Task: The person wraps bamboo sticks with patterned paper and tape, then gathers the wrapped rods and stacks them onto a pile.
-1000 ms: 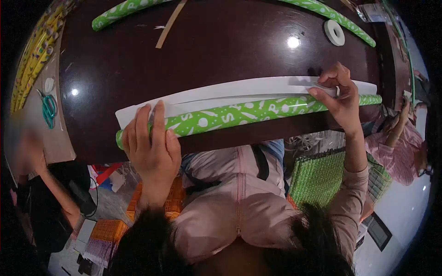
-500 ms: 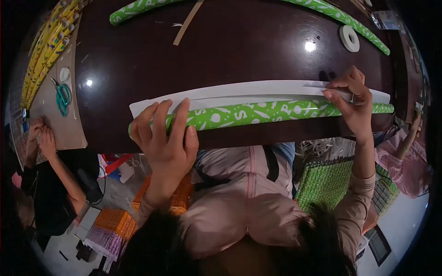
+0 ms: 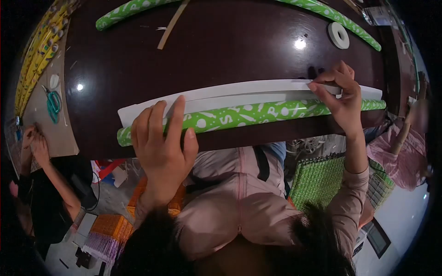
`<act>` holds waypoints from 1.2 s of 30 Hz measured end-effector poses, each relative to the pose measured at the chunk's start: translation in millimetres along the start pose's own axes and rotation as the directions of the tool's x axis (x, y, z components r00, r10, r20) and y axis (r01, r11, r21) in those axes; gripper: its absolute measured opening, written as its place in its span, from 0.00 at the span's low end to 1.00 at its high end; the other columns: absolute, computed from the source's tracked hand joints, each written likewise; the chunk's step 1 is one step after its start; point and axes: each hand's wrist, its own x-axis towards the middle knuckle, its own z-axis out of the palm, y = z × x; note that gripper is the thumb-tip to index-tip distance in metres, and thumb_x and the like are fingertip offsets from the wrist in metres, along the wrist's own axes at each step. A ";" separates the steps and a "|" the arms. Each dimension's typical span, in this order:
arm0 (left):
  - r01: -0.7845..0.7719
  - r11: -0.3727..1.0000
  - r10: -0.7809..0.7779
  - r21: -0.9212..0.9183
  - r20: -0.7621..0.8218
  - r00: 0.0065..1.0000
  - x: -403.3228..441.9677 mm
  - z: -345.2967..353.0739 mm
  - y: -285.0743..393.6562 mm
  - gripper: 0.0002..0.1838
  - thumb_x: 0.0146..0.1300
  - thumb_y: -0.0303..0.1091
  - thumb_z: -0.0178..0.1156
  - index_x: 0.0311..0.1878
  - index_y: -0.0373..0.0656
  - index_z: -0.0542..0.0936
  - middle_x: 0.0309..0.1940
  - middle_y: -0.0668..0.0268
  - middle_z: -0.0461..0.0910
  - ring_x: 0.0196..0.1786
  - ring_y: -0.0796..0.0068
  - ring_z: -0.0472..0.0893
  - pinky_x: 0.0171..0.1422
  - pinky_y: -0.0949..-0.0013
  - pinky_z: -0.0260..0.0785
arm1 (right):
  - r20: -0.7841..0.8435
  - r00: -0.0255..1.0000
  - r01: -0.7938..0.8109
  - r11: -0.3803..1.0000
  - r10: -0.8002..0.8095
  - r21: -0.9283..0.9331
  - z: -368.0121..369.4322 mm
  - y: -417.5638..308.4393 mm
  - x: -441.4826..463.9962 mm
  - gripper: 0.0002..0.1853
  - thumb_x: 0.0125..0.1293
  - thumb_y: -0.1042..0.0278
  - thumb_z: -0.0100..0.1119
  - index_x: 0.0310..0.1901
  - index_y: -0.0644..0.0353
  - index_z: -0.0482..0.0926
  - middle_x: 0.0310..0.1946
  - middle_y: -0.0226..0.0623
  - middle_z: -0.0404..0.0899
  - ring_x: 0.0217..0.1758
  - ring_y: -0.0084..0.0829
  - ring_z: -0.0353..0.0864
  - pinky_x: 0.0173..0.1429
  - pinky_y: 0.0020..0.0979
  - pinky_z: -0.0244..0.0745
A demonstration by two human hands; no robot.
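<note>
A roll of green wrapping paper [image 3: 235, 116] with white print lies across the dark table near its front edge. Its loose edge is turned up behind it as a long white paper strip [image 3: 239, 89]. My left hand [image 3: 161, 138] rests over the roll's left part, fingers stretched and apart, fingertips on the white strip. Towards the right end, my right hand [image 3: 338, 94] pinches at the strip's upper edge with thumb and forefinger. What exactly sits between those fingertips is too small to make out.
More green rolls [image 3: 133, 13] lie at the far edge, with a tape roll [image 3: 339, 36] and a brown strip [image 3: 173, 25]. Yellow rolls [image 3: 39, 57] and teal scissors [image 3: 53, 106] lie at left. Another person's hands [image 3: 37, 142] rest there; a pink sleeve [image 3: 396, 154] shows at right.
My right hand has slid slightly left along the white strip, its fingertips still pinched at the edge. The left hand stays on the roll. The whole view has shifted a little.
</note>
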 end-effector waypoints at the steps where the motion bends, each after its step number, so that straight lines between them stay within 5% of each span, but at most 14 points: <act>1: -0.013 0.999 0.013 0.041 -0.003 1.000 -0.7 1.3 0.5 0.24 0.61 0.38 0.55 0.61 0.46 0.78 0.57 0.59 0.69 0.59 0.56 0.69 0.65 0.51 0.62 | -0.002 1.000 0.018 0.999 -0.018 -0.035 0.1 -0.9 0.1 0.09 0.52 0.63 0.76 0.30 0.54 0.86 0.24 0.24 0.73 0.36 0.23 0.66 0.53 0.31 0.56; 10: -0.019 0.999 0.020 0.026 -0.010 1.000 1.3 4.2 1.9 0.23 0.67 0.40 0.49 0.64 0.48 0.74 0.56 0.57 0.70 0.57 0.53 0.70 0.62 0.49 0.61 | -0.055 0.998 -0.013 0.997 0.008 -0.080 8.2 -3.4 -1.7 0.13 0.51 0.61 0.76 0.30 0.53 0.79 0.23 0.26 0.71 0.31 0.25 0.70 0.56 0.34 0.54; 12: 0.003 0.999 -0.004 0.043 0.036 0.999 2.6 2.5 3.3 0.22 0.76 0.40 0.37 0.66 0.51 0.73 0.56 0.55 0.71 0.59 0.54 0.70 0.64 0.47 0.60 | -0.060 0.998 0.025 0.993 -0.032 -0.117 8.7 -2.7 -1.5 0.13 0.50 0.61 0.76 0.28 0.53 0.79 0.21 0.27 0.69 0.29 0.26 0.69 0.54 0.34 0.54; 15: 0.010 0.996 -0.013 0.088 0.037 0.999 2.2 3.9 3.7 0.23 0.77 0.41 0.35 0.66 0.51 0.73 0.56 0.55 0.71 0.59 0.53 0.71 0.64 0.47 0.60 | -0.027 0.999 0.015 0.990 -0.019 -0.138 9.8 -3.9 -1.0 0.11 0.50 0.68 0.75 0.27 0.54 0.78 0.25 0.25 0.69 0.34 0.25 0.67 0.52 0.31 0.54; 36: 0.015 0.997 -0.019 0.079 0.049 0.999 0.2 5.4 1.3 0.22 0.76 0.41 0.36 0.66 0.52 0.73 0.58 0.56 0.70 0.61 0.55 0.68 0.66 0.48 0.58 | -0.065 0.992 0.092 0.970 -0.109 -0.223 16.9 -12.3 2.5 0.12 0.50 0.69 0.74 0.26 0.56 0.77 0.24 0.28 0.66 0.35 0.30 0.66 0.53 0.33 0.57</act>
